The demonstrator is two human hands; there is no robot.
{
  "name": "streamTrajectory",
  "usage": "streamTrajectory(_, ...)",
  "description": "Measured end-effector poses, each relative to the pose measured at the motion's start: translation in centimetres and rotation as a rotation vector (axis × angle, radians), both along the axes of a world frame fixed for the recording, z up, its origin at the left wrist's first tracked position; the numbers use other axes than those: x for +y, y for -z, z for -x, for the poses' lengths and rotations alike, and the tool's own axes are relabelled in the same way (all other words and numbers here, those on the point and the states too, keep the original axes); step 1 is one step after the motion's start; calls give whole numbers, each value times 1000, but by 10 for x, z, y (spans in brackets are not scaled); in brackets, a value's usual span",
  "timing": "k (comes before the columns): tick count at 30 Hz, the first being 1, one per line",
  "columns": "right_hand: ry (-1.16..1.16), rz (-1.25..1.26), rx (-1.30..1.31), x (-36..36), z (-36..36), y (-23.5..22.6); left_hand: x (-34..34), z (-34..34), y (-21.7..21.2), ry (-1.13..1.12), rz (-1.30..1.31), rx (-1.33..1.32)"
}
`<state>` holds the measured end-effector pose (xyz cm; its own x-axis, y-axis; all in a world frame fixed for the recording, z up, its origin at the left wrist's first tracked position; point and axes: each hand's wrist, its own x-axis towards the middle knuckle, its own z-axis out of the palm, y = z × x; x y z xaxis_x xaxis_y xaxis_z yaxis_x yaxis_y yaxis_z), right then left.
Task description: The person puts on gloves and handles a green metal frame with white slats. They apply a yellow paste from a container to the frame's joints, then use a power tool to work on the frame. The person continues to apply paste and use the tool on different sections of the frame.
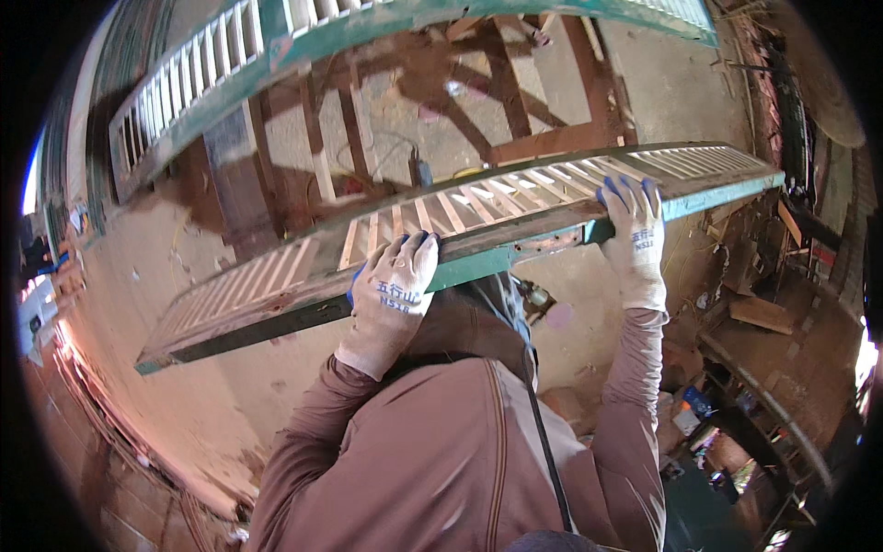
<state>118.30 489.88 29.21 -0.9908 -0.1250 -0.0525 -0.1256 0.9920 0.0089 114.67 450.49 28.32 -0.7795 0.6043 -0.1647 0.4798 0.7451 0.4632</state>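
A long louvered shutter [474, 269] with slanted slats and worn green paint on its near edge stretches across in front of my body. My left hand [394, 287], in a pale work glove with blue fingertips, is closed over its near rail left of the middle. Farther right, my right hand [635, 230], gloved alike, grips the same rail with its fingers curled over the top. Bare wood and brown scuffs show where the paint is worn, near a notch in the green edge beside my right hand.
Another green louvered shutter [296, 53] lies across the far side. Brown wooden frames [543, 144] stand on the concrete floor beyond, with a small dark tool [419, 169] and cable among them. At right lie a wooden block [762, 314] and assorted clutter.
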Motion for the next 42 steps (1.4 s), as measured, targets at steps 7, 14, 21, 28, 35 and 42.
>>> streamTrajectory(7, -84, 1, -94, 8, -36, 13, 4, -37, -1, 56, 40, -29)
streamTrajectory(14, -134, -56, -123, 17, -50, 27, 3, -49, 7, 79, 78, -95)
streamTrajectory(21, -146, -73, -110, 17, -47, 27, 5, -46, 6, 69, 104, -89)
streamTrajectory(28, -106, -66, -167, 13, -40, 17, 10, -36, -7, 36, 107, -99)
streamTrajectory(35, -103, -27, -152, 10, -29, 8, 3, -31, -6, -24, -54, -81)
streamTrajectory(42, -14, 78, -51, 7, -25, 8, 25, -16, -20, 68, -204, 100)
